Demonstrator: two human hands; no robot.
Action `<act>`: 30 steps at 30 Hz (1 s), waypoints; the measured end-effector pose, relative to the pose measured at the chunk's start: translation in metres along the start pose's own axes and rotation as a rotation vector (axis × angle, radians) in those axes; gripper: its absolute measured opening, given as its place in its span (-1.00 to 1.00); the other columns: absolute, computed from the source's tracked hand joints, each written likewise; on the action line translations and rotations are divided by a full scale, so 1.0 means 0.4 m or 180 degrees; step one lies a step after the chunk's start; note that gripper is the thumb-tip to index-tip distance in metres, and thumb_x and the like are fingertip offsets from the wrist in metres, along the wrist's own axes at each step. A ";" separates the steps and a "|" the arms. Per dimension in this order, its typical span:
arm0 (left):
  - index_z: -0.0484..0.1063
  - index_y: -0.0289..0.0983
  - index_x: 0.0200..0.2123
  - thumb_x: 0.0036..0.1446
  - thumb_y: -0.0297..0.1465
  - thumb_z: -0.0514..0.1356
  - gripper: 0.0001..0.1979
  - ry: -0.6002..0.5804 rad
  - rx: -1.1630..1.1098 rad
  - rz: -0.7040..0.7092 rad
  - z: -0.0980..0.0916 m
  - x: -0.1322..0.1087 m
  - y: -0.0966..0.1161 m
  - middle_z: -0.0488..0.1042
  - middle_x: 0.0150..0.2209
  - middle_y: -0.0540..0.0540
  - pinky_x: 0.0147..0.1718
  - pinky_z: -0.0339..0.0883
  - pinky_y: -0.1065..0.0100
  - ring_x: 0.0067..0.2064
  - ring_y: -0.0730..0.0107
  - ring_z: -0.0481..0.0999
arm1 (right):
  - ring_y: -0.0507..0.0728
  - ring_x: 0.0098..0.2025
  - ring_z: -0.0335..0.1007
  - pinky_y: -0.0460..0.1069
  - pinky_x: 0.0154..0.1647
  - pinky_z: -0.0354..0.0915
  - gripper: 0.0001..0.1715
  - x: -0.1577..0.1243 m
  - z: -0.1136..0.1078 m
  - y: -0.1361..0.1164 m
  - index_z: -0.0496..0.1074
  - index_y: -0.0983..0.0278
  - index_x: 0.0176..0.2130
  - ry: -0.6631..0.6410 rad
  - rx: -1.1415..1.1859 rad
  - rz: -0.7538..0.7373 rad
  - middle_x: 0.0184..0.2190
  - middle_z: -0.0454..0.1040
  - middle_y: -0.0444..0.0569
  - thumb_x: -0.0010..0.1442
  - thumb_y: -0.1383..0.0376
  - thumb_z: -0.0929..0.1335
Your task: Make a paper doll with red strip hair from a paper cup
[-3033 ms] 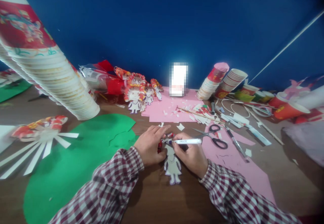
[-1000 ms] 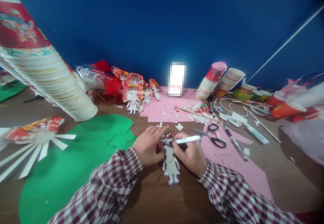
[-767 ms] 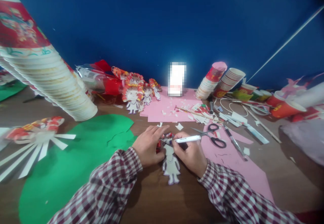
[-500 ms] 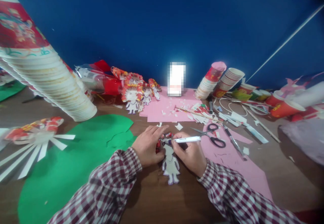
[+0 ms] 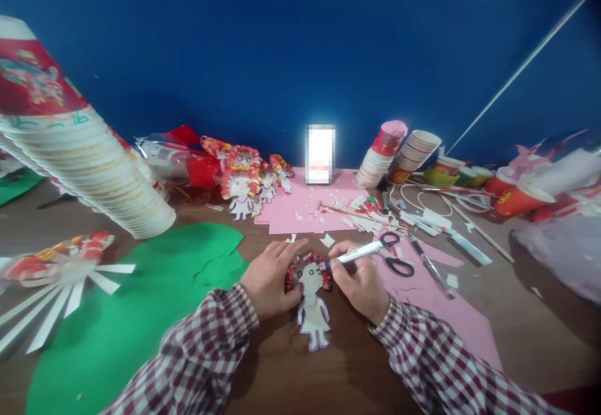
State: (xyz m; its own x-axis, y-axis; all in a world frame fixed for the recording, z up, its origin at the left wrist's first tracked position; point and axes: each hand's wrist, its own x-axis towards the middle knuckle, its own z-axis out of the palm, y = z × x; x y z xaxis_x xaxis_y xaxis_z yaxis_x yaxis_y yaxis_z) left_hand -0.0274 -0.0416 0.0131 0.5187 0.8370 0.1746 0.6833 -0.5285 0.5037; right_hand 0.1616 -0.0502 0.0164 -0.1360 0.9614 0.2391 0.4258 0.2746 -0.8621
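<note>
A cut-out paper doll [image 5: 313, 318] lies flat on the brown table, with red curled hair around its head. Round eyes are drawn on its pale face, and the dress has a dotted neckline. My left hand [image 5: 270, 280] rests along the left side of the head, fingers stretched out and thumb touching the edge of the hair. In my right hand [image 5: 361, 283] a white marker [image 5: 359, 252] is pinched, its dark tip pointing left at the right side of the face. Whether the tip touches the paper, I cannot tell.
Scissors [image 5: 397, 255] and a pen [image 5: 429, 265] lie on pink paper at right. Green paper [image 5: 154, 302] covers the left, near a tall stack of cups [image 5: 122, 177]. Similar dolls [image 5: 241, 196] stand at the back. Paper scraps and more cups [image 5: 420, 149] sit behind.
My right hand and the marker have shifted slightly right, away from the middle of the doll's face, uncovering an eye. My left hand stays by the head. The view has tilted slightly.
</note>
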 end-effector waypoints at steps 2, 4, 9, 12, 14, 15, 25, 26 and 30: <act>0.02 -0.22 0.12 -0.19 -0.47 0.11 -0.29 0.0079 0.0010 -0.0003 0.004 -0.001 -0.002 0.28 -0.05 -0.13 -0.03 0.15 0.16 -0.02 0.17 0.23 | -0.04 -0.63 0.18 -0.17 -0.63 0.12 -0.92 0.000 0.001 0.000 0.27 0.28 -0.42 0.0015 -0.0090 -0.0005 -0.65 0.27 -0.20 0.10 0.32 0.23; 0.02 -0.21 0.12 -0.20 -0.47 0.11 -0.28 0.0114 0.0016 -0.0015 0.006 0.000 -0.002 0.29 -0.05 -0.13 -0.03 0.15 0.16 -0.03 0.17 0.23 | -0.04 -0.63 0.18 -0.17 -0.64 0.11 -0.87 0.000 0.001 0.000 0.27 0.28 -0.46 0.0006 -0.0184 -0.0003 -0.65 0.28 -0.19 0.11 0.30 0.24; 0.02 -0.24 0.12 -0.17 -0.45 0.11 -0.30 -0.0015 -0.0008 -0.0023 -0.005 0.002 0.004 0.27 -0.03 -0.14 -0.01 0.14 0.15 -0.01 0.16 0.22 | -0.03 -0.63 0.23 -0.15 -0.62 0.14 -0.84 -0.001 0.004 0.005 0.28 0.27 -0.43 -0.0204 -0.0092 0.0048 -0.65 0.33 -0.17 0.15 0.26 0.22; 0.03 -0.24 0.12 -0.16 -0.46 0.10 -0.31 -0.0026 -0.0023 -0.0034 -0.008 0.004 0.008 0.28 -0.04 -0.14 -0.02 0.15 0.15 -0.02 0.17 0.23 | -0.02 -0.63 0.25 -0.15 -0.62 0.15 -0.84 -0.002 0.006 0.008 0.28 0.27 -0.42 -0.0271 -0.0087 0.0070 -0.65 0.34 -0.17 0.16 0.25 0.22; 0.03 -0.25 0.12 -0.16 -0.46 0.10 -0.31 -0.0039 -0.0018 -0.0037 -0.008 0.004 0.008 0.29 -0.04 -0.15 -0.02 0.15 0.15 -0.03 0.18 0.24 | -0.01 -0.63 0.27 -0.15 -0.62 0.16 -0.84 -0.001 0.006 0.008 0.28 0.26 -0.42 -0.0301 -0.0069 0.0082 -0.65 0.34 -0.17 0.16 0.25 0.22; 0.03 -0.25 0.12 -0.16 -0.45 0.11 -0.31 -0.0041 -0.0011 -0.0037 -0.007 0.004 0.008 0.29 -0.04 -0.15 -0.02 0.15 0.15 -0.02 0.17 0.24 | -0.01 -0.63 0.27 -0.15 -0.62 0.16 -0.84 -0.001 0.006 0.007 0.28 0.26 -0.42 -0.0310 -0.0055 0.0086 -0.65 0.34 -0.17 0.16 0.25 0.22; 0.04 -0.23 0.11 -0.18 -0.45 0.12 -0.30 0.0154 0.0005 0.0000 0.014 0.002 -0.006 0.29 -0.05 -0.13 -0.02 0.13 0.15 -0.02 0.17 0.23 | -0.01 -0.62 0.27 -0.14 -0.59 0.17 -0.84 -0.001 0.008 0.014 0.28 0.27 -0.40 -0.0250 -0.0209 0.0084 -0.64 0.35 -0.16 0.17 0.25 0.22; 0.04 -0.22 0.11 -0.19 -0.45 0.12 -0.30 0.0186 0.0003 0.0004 0.016 0.001 -0.006 0.29 -0.05 -0.13 -0.02 0.13 0.15 -0.03 0.17 0.23 | -0.01 -0.62 0.27 -0.14 -0.59 0.17 -0.84 -0.001 0.008 0.015 0.28 0.27 -0.40 -0.0243 -0.0230 0.0084 -0.64 0.35 -0.16 0.16 0.25 0.22; 0.03 -0.22 0.11 -0.18 -0.45 0.12 -0.30 0.0185 -0.0016 0.0015 0.017 0.001 -0.006 0.29 -0.05 -0.13 -0.03 0.14 0.15 -0.02 0.17 0.23 | 0.00 -0.59 0.29 -0.14 -0.55 0.20 -0.84 0.001 0.009 0.014 0.29 0.28 -0.40 -0.0206 -0.0289 0.0038 -0.63 0.36 -0.14 0.16 0.25 0.22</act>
State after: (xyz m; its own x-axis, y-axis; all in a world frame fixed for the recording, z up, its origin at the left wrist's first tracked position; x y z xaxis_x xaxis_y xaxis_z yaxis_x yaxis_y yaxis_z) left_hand -0.0255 -0.0410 0.0062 0.4910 0.8414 0.2257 0.6784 -0.5318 0.5069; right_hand 0.1609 -0.0485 0.0100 -0.1868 0.9624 0.1971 0.5066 0.2662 -0.8201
